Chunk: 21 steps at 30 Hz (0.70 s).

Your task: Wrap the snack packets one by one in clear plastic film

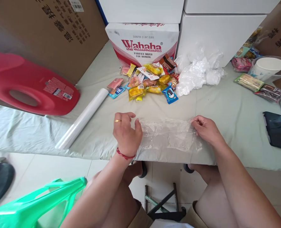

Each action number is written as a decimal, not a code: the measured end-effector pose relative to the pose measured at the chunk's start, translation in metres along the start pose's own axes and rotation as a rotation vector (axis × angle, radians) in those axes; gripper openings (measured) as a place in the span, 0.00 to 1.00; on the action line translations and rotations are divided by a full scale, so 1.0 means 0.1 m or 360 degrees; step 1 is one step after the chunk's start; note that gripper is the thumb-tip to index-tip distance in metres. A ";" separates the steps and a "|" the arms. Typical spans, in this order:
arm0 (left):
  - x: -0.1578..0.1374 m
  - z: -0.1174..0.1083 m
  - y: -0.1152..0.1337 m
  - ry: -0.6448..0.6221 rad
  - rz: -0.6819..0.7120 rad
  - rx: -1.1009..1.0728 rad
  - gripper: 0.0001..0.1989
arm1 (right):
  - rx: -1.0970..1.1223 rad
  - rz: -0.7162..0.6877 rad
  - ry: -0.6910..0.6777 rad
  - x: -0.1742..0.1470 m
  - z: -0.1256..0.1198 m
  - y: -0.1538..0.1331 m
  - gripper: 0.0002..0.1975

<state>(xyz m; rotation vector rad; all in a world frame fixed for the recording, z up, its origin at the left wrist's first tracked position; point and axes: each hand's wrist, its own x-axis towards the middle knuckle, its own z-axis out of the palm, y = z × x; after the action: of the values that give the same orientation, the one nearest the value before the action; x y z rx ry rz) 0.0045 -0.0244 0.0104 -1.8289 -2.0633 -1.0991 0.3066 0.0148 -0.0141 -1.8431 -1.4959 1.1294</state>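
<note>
A clear, thin plastic bag or sheet (166,134) lies wrinkled on the cloth-covered table in front of me. My right hand (205,128) pinches its upper right corner between thumb and fingers. Beside its left edge is my left hand (127,129), fingers bent, with a gap between thumb and forefinger and nothing seen in it. A ring and a red cord bracelet are on that hand and wrist. Beyond the bag sits a pile of small wrapped snacks (152,82), with a blue packet (170,95) at its front. Crumpled clear plastic bags (198,74) are heaped to its right.
A roll of clear film (83,118) and a red jug (31,85) lie at left. Behind the snacks stands a Wahaha carton (144,44). At right are a paper cup (266,69), more packets (249,82) and a black phone (277,129). A green plastic stool (45,196) stands below left.
</note>
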 end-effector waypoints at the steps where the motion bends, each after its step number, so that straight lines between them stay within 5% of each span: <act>1: -0.07 -0.03 0.09 0.0084 0.0177 -0.0042 0.09 | -0.0019 -0.0003 0.0010 0.00 0.01 0.00 0.11; 4: -0.35 -0.07 0.35 0.0130 0.0751 -0.0415 0.10 | -0.0021 0.0003 -0.0014 0.00 0.05 -0.02 0.10; 7: -0.58 0.01 0.50 -0.0312 0.1183 -0.0552 0.07 | 0.0005 0.0009 -0.0047 0.00 0.07 -0.01 0.10; 11: -0.63 0.20 0.47 -0.0726 0.0837 -0.0297 0.09 | 0.0013 -0.0003 -0.0079 -0.01 0.06 0.01 0.12; 16: -0.45 0.32 0.32 -0.0651 0.0408 -0.0248 0.13 | -0.0003 0.0004 -0.0158 -0.05 0.05 0.00 0.15; 21: -0.31 0.43 0.32 -0.0737 0.0305 -0.0063 0.19 | -0.0107 -0.0052 -0.0250 -0.04 0.06 0.00 0.16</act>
<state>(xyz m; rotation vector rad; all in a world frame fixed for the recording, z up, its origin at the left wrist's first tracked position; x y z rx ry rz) 0.0557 -0.0233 -0.0252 -2.4258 -2.0314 -0.7213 0.3014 0.0102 -0.0163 -1.8026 -1.6638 1.2472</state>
